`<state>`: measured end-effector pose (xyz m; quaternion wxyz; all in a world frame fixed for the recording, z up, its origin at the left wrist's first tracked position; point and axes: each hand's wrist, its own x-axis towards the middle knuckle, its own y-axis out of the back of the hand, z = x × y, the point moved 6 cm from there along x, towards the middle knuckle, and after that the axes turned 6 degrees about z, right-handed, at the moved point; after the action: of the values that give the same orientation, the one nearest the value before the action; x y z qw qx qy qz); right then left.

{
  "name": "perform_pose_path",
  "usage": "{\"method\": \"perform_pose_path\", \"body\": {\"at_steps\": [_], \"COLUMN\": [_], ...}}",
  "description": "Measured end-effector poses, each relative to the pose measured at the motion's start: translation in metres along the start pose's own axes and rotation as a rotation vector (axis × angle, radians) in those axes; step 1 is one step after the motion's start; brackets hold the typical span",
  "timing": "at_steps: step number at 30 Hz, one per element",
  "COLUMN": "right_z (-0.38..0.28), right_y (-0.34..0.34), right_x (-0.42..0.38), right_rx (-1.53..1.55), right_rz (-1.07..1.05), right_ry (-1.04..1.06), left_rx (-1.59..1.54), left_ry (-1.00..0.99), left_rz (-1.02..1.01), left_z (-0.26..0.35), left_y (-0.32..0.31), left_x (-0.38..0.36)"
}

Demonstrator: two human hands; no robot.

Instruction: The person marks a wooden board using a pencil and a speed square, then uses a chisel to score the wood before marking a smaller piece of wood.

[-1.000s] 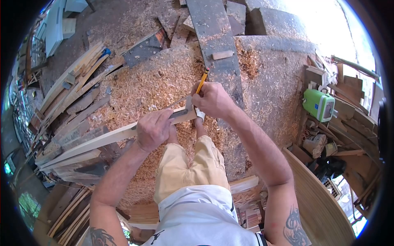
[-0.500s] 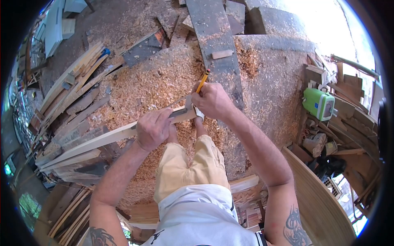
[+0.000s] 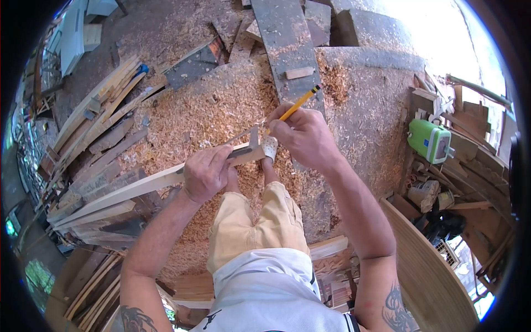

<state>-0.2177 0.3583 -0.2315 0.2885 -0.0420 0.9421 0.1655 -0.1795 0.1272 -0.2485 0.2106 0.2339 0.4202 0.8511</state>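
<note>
My left hand point(image 3: 206, 172) presses a metal try square point(image 3: 247, 145) flat onto a long pale wooden batten point(image 3: 133, 187) near its right end. My right hand point(image 3: 303, 135) grips a yellow pencil point(image 3: 295, 105) that slants up to the right, its tip at the square's blade above the batten's end. Below the batten's end shows my white shoe point(image 3: 269, 148), and my tan shorts point(image 3: 254, 227) fill the space under both arms.
Sawdust and shavings point(image 3: 215, 110) cover the floor. Stacked boards and offcuts point(image 3: 99, 116) lie to the left, a dark plank point(image 3: 287, 50) runs away ahead, a green box point(image 3: 430, 141) sits among tools at right, and a curved wooden panel point(image 3: 431, 265) stands at lower right.
My right hand has shifted slightly right and tilted the pencil from near upright to slanting up-right. The left hand, square and batten have stayed put.
</note>
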Motion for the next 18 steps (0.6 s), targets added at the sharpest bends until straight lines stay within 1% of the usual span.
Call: {"method": "perform_pose_path", "body": {"at_steps": [3, 6, 9, 12, 15, 18], "right_z": [0.014, 0.017, 0.021, 0.021, 0.024, 0.022], "right_y": [-0.009, -0.017, -0.021, -0.023, -0.025, -0.023], "right_x": [0.003, 0.001, 0.003, 0.005, 0.007, 0.006], "right_rx": [-0.036, -0.086, -0.137, -0.187, -0.195, -0.115], "right_rz": [0.038, 0.001, 0.017, -0.008, -0.043, 0.033], "right_ry": [0.059, 0.038, 0.092, 0.095, 0.059, 0.064], "left_rx": [0.002, 0.007, 0.012, 0.013, 0.012, 0.015], "left_ry": [-0.006, -0.005, -0.003, -0.003, -0.002, -0.004], "left_rz": [0.003, 0.000, 0.000, 0.003, 0.009, 0.013], "left_z": [-0.001, -0.001, -0.001, -0.001, -0.001, -0.001], "left_y": [-0.001, -0.002, -0.002, -0.002, -0.001, -0.001], "left_x": [-0.001, -0.001, -0.002, -0.001, 0.000, -0.002]}}
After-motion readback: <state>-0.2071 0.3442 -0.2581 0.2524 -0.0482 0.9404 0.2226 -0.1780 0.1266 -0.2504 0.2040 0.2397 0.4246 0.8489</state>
